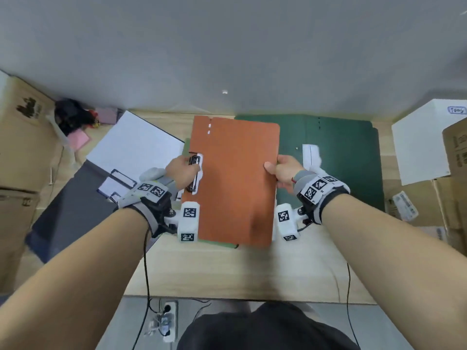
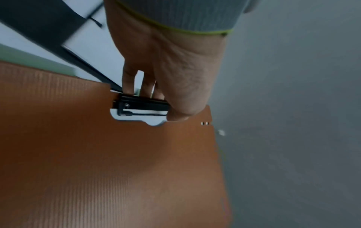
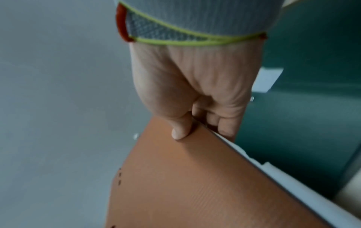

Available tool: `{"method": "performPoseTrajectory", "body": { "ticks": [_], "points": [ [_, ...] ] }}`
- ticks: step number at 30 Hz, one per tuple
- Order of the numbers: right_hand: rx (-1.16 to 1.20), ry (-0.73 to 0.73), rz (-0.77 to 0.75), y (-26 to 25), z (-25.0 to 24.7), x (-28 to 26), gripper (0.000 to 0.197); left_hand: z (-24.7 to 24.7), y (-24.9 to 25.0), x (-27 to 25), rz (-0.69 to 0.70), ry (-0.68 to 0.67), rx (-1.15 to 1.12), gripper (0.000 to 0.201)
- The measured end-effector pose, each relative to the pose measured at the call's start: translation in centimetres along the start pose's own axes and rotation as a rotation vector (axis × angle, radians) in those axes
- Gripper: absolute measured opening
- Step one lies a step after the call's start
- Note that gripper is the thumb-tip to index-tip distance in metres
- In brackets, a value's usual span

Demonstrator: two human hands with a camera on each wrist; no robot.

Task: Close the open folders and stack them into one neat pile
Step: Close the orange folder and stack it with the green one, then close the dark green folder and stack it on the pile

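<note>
A closed orange folder point(image 1: 235, 183) point(image 2: 109, 162) point(image 3: 195, 185) is held over the middle of the wooden desk point(image 1: 227, 271). My left hand point(image 1: 183, 171) point(image 2: 171, 86) grips its left edge by the black clip point(image 2: 140, 105), thumb on top. My right hand point(image 1: 281, 171) point(image 3: 195, 98) pinches its right edge, thumb on the cover and fingers underneath. A pale green folder edge point(image 1: 217, 243) shows under the orange one. A dark green folder point(image 1: 336, 160) point(image 3: 312, 77) lies open at the right. A dark grey folder point(image 1: 83, 198) with white paper point(image 1: 136, 145) lies open at the left.
Cardboard boxes point(image 1: 22, 137) stand at the left, and a white box point(image 1: 427, 142) with more cartons at the right. Dark and pink clutter point(image 1: 75, 122) sits at the back left. A grey wall point(image 1: 227, 59) rises behind the desk. A power strip point(image 1: 166, 322) lies on the floor.
</note>
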State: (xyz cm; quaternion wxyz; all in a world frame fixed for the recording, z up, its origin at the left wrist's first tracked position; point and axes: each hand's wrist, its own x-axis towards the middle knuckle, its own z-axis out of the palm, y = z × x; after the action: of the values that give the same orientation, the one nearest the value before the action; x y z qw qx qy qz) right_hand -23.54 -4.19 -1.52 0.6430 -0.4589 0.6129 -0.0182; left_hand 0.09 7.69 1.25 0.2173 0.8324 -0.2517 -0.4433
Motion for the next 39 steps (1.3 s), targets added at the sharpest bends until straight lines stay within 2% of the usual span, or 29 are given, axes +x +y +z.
{"method": "performPoseTrajectory", "body": {
  "ticks": [1, 2, 4, 5, 7, 10, 13, 17, 20, 22, 23, 25, 26, 29, 32, 36, 39],
  "points": [
    [-0.062, -0.015, 0.006, 0.0, 1.4, 0.4, 0.015, 0.0, -1.6, 0.6, -0.048, 0.001, 0.037, 0.011],
    [-0.122, -0.021, 0.012, 0.0, 2.7, 0.8, 0.018, 0.1, -3.3, 1.6, -0.106, -0.008, 0.091, 0.019],
    [-0.241, -0.003, 0.018, 0.3, 5.3, 2.0, 0.029, 0.8, -8.7, 6.6, -0.217, -0.001, 0.210, 0.055],
    [-0.283, 0.006, 0.025, 0.4, 6.2, 2.1, 0.033, 1.2, -10.8, 8.6, -0.226, 0.027, 0.274, 0.070],
    [-0.351, 0.008, 0.077, 1.0, 7.4, 2.5, 0.039, 2.1, -12.8, 11.0, -0.244, 0.049, 0.318, 0.086],
    [-0.410, 0.031, 0.168, 2.2, 8.6, 3.8, 0.056, 1.5, -8.4, 6.9, -0.231, 0.045, 0.429, 0.095],
    [-0.502, 0.106, 0.170, 2.7, 8.8, 4.4, 0.070, 2.0, -6.9, 6.2, -0.240, 0.019, 0.417, 0.101],
    [-0.571, 0.129, 0.179, 2.9, 8.5, 4.4, 0.070, 2.6, -7.3, 6.5, -0.306, -0.076, 0.349, 0.100],
    [-0.565, 0.086, 0.156, 2.5, 7.2, 4.5, 0.070, 2.3, -5.9, 6.1, -0.294, -0.100, 0.427, 0.075],
    [-0.573, 0.128, 0.153, 2.4, 5.7, 4.7, 0.069, 2.5, -3.4, 5.4, -0.274, 0.005, 0.501, 0.056],
    [-0.578, 0.187, 0.156, 2.1, 4.5, 4.5, 0.066, 2.7, -1.9, 5.0, -0.254, 0.086, 0.537, 0.053],
    [-0.563, 0.283, 0.173, 1.8, 2.2, 4.3, 0.057, 3.2, 0.3, 4.6, -0.166, 0.208, 0.544, 0.063],
    [-0.542, 0.319, 0.189, 1.7, 0.6, 3.9, 0.051, 4.1, 1.7, 4.5, -0.075, 0.202, 0.524, 0.065],
    [-0.487, 0.392, 0.235, 1.9, -3.3, 2.5, 0.049, 7.9, 4.6, 3.8, 0.145, -0.027, 0.478, 0.051],
    [-0.449, 0.323, 0.253, 3.2, -5.6, 2.9, 0.061, 11.8, 5.4, 3.0, 0.281, -0.165, 0.564, 0.051],
    [-0.425, 0.267, 0.197, 3.6, -6.7, 3.7, 0.052, 15.2, 3.4, 3.1, 0.256, -0.344, 0.756, 0.068],
    [-0.390, 0.222, 0.200, 3.3, -7.4, 3.9, 0.051, 16.1, 2.6, 3.2, 0.263, -0.329, 0.764, 0.068]
  ]
}}
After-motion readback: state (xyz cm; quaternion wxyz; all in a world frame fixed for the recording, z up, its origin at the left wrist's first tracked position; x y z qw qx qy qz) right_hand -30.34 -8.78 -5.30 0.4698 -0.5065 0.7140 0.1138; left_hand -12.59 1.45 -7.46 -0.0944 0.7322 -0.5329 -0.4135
